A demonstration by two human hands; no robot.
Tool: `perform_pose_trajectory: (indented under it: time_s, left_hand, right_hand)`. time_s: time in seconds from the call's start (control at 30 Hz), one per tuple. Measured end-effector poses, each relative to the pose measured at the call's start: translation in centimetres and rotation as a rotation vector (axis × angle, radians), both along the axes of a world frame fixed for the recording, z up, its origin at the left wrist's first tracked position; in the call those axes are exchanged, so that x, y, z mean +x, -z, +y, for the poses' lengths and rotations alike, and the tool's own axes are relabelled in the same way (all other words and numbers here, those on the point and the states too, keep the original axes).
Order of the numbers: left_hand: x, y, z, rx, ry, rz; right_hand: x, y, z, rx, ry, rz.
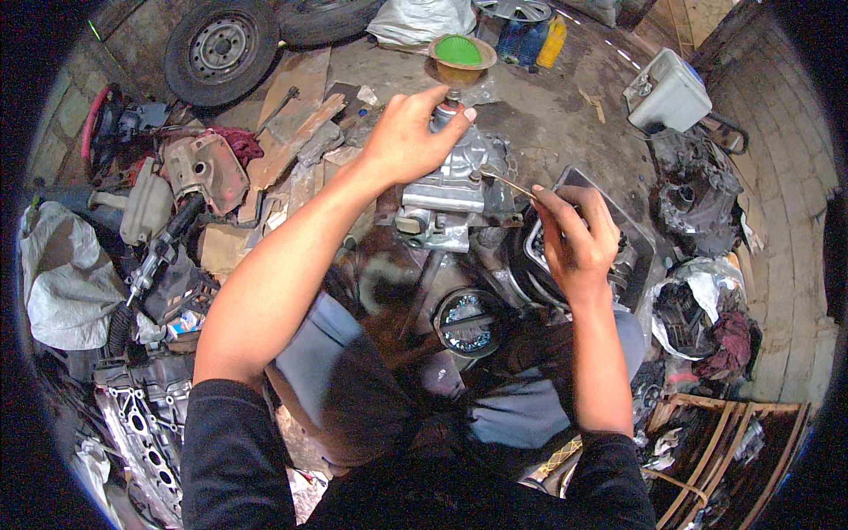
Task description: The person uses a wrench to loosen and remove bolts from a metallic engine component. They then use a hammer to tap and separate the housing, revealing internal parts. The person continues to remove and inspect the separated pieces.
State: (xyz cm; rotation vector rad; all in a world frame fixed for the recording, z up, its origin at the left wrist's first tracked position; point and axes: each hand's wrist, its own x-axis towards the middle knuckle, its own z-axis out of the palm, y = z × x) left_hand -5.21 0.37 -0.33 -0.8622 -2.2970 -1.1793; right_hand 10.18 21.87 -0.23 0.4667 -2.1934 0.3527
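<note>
A silvery cast-metal mechanical part (pixel 442 194) sits in front of me on a dark, greasy surface. My left hand (pixel 411 137) reaches to its far end, thumb and forefinger curled around an upright cylindrical fitting (pixel 453 100) with a reddish band; the other fingers are mostly hidden. Pinched in my right hand (pixel 579 234) is a slim metal wrench (pixel 508 182). Its round head meets a bolt on the right side of the metal part. Between my knees is a round dark cap (pixel 468 321) with a bar across it.
A metal pan (pixel 636 256) lies by my right hand. Beyond the part stands a bowl with green inside (pixel 459 53). Tyres (pixel 221 49) lean at the far left. A grey container (pixel 669 88) is at the far right, and an engine casting (pixel 146 433) lies near left.
</note>
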Motion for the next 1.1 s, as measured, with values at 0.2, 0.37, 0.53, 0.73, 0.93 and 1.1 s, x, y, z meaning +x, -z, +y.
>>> perform_pose_trajectory:
  time_s: [0.2, 0.37, 0.53, 0.73, 0.93, 1.1]
  left_hand:
    - [0.0, -0.2, -0.1, -0.020, 0.001, -0.008]
    - [0.2, -0.3, -0.1, -0.002, 0.013, -0.005]
    - [0.0, -0.3, 0.0, 0.014, 0.038, -0.033]
    - [0.0, -0.2, -0.3, -0.008, 0.010, -0.019]
    - [0.4, -0.8, -0.1, -0.042, 0.021, -0.107]
    - [0.1, -0.5, -0.1, -0.008, 0.021, -0.017]
  right_hand:
    - [0.6, -1.6, -0.9, 0.002, -0.017, 0.035]
    - [0.8, -1.4, -0.8, 0.069, -0.067, -0.014]
    - [1.4, -0.9, -2.0, 0.101, -0.094, -0.058]
    - [0.6, -0.4, -0.9, 0.083, -0.076, -0.075]
    - [-2.0, 1.5, 0.5, 0.069, 0.135, -0.201]
    - [-2.4, 1.4, 0.5, -0.004, 0.187, -0.156]
